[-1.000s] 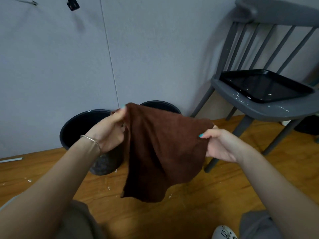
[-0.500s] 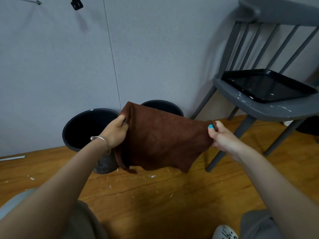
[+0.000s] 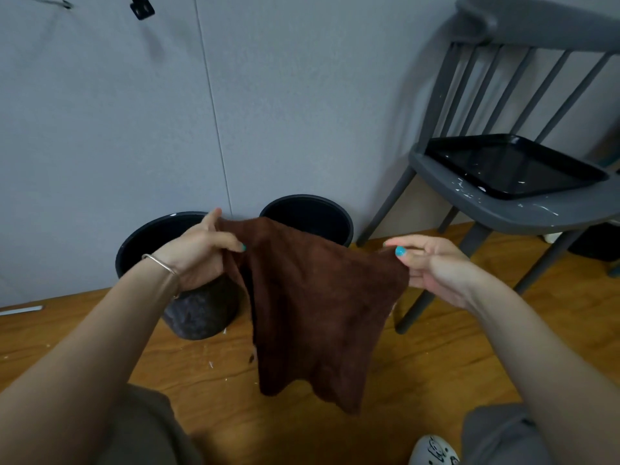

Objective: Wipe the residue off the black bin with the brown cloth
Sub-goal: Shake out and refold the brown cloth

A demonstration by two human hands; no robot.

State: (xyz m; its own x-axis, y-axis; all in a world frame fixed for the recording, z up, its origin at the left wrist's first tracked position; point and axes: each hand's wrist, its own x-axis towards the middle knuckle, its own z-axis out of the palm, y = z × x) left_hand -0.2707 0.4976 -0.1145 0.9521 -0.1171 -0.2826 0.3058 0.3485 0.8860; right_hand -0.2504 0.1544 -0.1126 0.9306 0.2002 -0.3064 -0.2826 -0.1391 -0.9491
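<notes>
I hold the brown cloth (image 3: 315, 310) spread out in the air in front of me. My left hand (image 3: 198, 253) pinches its upper left corner. My right hand (image 3: 432, 266) pinches its upper right corner. The cloth hangs down over the wooden floor. A black bin (image 3: 198, 310) with a greyish, smeared outer wall stands on the floor against the wall, partly hidden behind my left hand and the cloth. A second black bin (image 3: 308, 216) stands just right of it, its lower part hidden by the cloth.
A grey spindle-back chair (image 3: 503, 209) stands at the right with a black tray (image 3: 513, 166) on its seat. White specks lie on the wooden floor (image 3: 214, 374) near the bins. My knees and a shoe (image 3: 432, 449) show at the bottom.
The cloth, bunched up and raised half a second ago, now hangs lower and longer. Both hands have shifted slightly and kept their hold on the corners.
</notes>
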